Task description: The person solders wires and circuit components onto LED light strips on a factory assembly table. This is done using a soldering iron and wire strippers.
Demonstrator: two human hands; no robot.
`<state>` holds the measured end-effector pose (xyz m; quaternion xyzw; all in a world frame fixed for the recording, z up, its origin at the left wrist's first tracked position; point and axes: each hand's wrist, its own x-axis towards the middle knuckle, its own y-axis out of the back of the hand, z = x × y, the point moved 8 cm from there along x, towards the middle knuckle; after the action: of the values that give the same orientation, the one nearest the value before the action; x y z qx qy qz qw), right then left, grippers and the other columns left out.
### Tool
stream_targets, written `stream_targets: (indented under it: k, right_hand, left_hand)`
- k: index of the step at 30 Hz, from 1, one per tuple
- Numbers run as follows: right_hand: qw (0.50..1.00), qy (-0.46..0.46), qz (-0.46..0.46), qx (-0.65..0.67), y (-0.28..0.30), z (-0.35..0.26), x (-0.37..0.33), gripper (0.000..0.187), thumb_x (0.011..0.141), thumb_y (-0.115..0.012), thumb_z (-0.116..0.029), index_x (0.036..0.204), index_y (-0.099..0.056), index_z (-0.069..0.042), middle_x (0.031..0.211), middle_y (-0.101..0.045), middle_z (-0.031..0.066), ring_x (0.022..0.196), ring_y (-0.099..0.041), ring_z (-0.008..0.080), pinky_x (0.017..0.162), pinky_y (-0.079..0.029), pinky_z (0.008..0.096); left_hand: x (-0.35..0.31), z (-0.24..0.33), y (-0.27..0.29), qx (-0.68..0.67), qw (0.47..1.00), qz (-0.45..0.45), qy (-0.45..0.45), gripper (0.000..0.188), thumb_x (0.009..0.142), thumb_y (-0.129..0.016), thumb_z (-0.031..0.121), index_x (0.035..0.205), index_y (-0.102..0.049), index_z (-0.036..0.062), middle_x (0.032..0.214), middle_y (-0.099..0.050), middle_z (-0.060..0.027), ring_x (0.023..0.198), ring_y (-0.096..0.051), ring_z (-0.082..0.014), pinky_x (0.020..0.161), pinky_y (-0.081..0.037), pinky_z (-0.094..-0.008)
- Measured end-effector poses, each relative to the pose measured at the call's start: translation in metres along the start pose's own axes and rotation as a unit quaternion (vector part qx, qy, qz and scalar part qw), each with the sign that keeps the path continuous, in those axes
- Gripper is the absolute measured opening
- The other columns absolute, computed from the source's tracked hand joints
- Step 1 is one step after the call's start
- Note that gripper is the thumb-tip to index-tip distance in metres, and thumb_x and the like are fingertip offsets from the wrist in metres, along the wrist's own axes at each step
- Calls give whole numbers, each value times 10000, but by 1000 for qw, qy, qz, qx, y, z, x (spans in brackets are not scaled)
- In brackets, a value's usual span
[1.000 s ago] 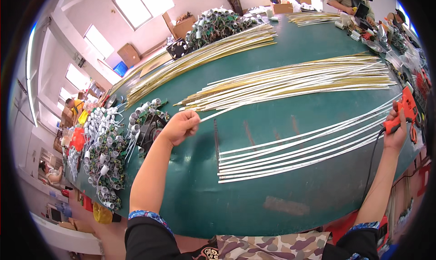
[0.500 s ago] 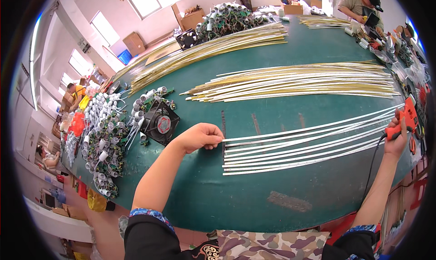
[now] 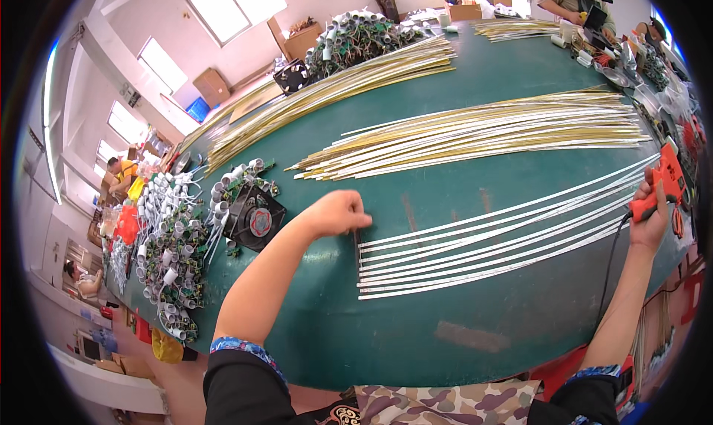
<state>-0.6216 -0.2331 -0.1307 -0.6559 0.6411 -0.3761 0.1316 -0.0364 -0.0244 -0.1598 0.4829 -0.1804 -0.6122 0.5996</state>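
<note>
My left hand (image 3: 338, 213) is closed, fingers curled and thumb against them. It is just beyond the left ends of a row of thin white strips (image 3: 460, 253). Whatever lies inside its fingers, if anything, is hidden. The strips lie side by side, left ends lined up along a dark line on the green table (image 3: 312, 314). Over at the right, my right hand (image 3: 650, 221) grips a red pistol-shaped power tool (image 3: 668, 176) with a black cord. The tool is near the strips' right ends.
Farther back lies a bundle of white and yellow strips (image 3: 475, 135), with another bundle (image 3: 334, 76) behind it. A black fan (image 3: 254, 216) stands left, beside piles of circuit boards with white cylinders (image 3: 171, 258). A person (image 3: 575, 5) works at the far right.
My left hand has come off the end of the farthest strip and risen slightly away from it. My right hand still holds the red tool. The whole view has shifted a little.
</note>
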Motion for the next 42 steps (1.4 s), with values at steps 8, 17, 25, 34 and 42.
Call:
stream_targets:
  k: [8,17,25,34,42]
  right_hand:
    - [999,-13,11,30,-4,0,-6,420,938,-551,-155,1317,-444,-11,1151,-575,82,765,-481,67,630,-426,178]
    - [999,-7,23,30,-7,0,-4,435,936,-558,-143,1322,-423,5,1126,-582,92,747,-482,65,632,-440,179]
    - [999,-12,11,32,2,2,-1,394,930,-565,-150,1283,-471,-1,1133,-591,102,753,-512,62,641,-452,175]
    - [999,-10,11,36,-4,1,-3,388,935,-553,-143,1289,-466,-11,1137,-590,103,748,-508,62,612,-451,170]
    - [999,-10,18,27,-2,0,-2,403,932,-559,-142,1298,-456,-9,1133,-588,102,735,-494,56,610,-445,168]
  left_hand:
    - [47,0,45,364,890,258,-96,112,797,-612,131,873,-598,50,933,-611,-116,931,-604,-319,785,-500,-431]
    - [34,5,57,352,882,254,-182,79,851,-561,144,849,-561,66,881,-609,-112,876,-587,-333,756,-473,-437]
    - [15,-3,64,287,932,176,-134,149,834,-613,221,851,-574,79,886,-636,-90,901,-597,-310,765,-473,-414]
    - [-3,-14,76,223,939,219,-142,167,831,-634,200,836,-576,44,872,-621,-137,848,-574,-352,731,-455,-415]
    - [-29,-35,56,-169,976,138,-8,192,907,-601,233,823,-578,63,645,-527,3,600,-496,-81,550,-400,-225]
